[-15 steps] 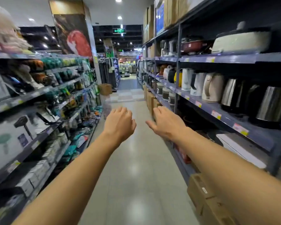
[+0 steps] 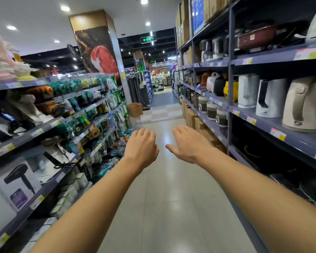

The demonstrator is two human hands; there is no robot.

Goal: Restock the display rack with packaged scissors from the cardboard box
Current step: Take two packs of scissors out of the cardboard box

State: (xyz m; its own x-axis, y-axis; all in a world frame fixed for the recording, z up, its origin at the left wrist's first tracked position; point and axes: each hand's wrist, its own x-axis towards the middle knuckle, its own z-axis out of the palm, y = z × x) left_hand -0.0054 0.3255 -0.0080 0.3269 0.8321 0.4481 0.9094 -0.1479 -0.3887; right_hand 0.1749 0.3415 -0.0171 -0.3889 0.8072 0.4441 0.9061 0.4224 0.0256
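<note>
The bare left hand (image 2: 141, 145) and bare right hand (image 2: 189, 143) reach forward, fingers loosely curled, holding nothing. Compared with before, the brown cardboard box (image 2: 135, 109) looks nearer.

cardboard box (image 2: 134, 109) | brown, upright | aisle floor, far left

Cardboard box (image 2: 134, 109) on the floor (image 2: 171, 207) ahead; rack (image 2: 91, 114) left; kettle shelves (image 2: 263, 114) right

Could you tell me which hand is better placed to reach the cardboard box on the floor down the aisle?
Probably the left hand: the cardboard box sits left of centre by the left-hand rack. Both hands are empty; the right hand lies farther right.
</note>
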